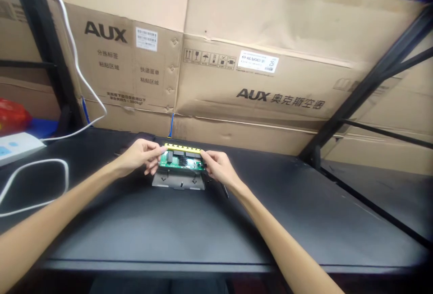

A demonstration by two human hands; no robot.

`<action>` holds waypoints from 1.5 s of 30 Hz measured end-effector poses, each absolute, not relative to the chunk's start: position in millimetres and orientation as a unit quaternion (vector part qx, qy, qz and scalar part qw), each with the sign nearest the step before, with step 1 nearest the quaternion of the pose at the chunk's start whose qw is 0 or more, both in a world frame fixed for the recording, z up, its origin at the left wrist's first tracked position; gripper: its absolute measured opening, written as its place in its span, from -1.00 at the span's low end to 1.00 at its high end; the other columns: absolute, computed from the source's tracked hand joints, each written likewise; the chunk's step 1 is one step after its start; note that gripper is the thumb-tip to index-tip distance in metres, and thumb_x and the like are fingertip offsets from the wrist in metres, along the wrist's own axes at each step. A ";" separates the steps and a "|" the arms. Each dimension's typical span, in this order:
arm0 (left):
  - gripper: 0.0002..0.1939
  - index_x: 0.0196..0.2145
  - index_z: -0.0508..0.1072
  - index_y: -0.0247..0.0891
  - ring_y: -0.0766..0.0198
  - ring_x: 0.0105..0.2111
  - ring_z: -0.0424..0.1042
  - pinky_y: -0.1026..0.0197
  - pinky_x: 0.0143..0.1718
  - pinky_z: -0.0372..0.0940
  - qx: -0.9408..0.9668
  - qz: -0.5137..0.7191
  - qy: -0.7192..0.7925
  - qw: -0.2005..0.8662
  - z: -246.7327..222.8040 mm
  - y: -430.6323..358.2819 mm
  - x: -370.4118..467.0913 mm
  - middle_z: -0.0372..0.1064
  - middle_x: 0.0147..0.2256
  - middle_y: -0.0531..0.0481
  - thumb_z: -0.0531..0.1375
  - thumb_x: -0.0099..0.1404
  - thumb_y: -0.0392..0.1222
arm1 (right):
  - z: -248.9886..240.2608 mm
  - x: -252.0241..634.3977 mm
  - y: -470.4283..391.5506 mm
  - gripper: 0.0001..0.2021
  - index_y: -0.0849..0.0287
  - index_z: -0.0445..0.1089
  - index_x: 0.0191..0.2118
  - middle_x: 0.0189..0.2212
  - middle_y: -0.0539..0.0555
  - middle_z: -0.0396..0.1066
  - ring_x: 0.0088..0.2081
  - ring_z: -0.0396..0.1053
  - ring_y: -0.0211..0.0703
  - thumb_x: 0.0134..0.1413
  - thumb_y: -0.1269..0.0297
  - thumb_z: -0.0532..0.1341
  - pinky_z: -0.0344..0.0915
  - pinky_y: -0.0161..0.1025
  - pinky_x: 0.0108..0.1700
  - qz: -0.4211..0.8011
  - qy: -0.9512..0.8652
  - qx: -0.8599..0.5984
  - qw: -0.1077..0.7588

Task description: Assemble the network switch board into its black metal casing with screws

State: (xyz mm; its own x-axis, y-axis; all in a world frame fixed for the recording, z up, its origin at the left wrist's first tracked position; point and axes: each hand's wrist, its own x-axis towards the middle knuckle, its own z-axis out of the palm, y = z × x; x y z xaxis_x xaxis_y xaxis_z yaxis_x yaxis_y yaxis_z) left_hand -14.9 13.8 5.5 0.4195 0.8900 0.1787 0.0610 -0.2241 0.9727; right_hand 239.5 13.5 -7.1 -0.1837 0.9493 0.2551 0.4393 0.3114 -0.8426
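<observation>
A green circuit board (174,166) with a yellow terminal strip along its far edge is held up between my two hands, tilted toward me. My left hand (144,155) pinches its left end between thumb and fingers. At the opposite end, my right hand (218,165) grips the board's right corner by the yellow strip. Dark blocks and a black finned part stand on the board. Just below and in front of it, a grey metal plate (178,182) with cut-outs lies on the black table. The board partly hides this plate.
Cardboard boxes (209,86) wall off the back of the black table (189,231). A white power strip (20,147) and its white cable lie at left. A thin dark tool (225,190) rests beside my right hand. Black metal struts (368,86) slant at both sides.
</observation>
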 end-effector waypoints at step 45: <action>-0.69 -0.42 0.50 -0.39 0.12 -0.53 0.54 0.30 -0.58 0.35 0.686 0.361 0.372 0.511 7.7 10.6 -11.8 0.48 -0.59 -0.08 0.35 0.08 -0.04 | 0.6 237.6 7.4 -0.61 0.14 0.13 -0.46 -0.62 -0.12 0.19 -0.74 0.22 -0.39 0.20 -0.09 0.01 0.18 -0.44 -0.73 0.339 -0.678 -0.512 0.403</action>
State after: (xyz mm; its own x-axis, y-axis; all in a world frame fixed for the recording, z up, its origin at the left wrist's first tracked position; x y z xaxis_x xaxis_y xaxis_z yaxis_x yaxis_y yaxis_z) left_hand -11.8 10.6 7.7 0.4617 0.8796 0.1149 0.1420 -0.2011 0.9692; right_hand 237.6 7.4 0.6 -0.1500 0.9685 0.1989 0.4211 0.2446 -0.8734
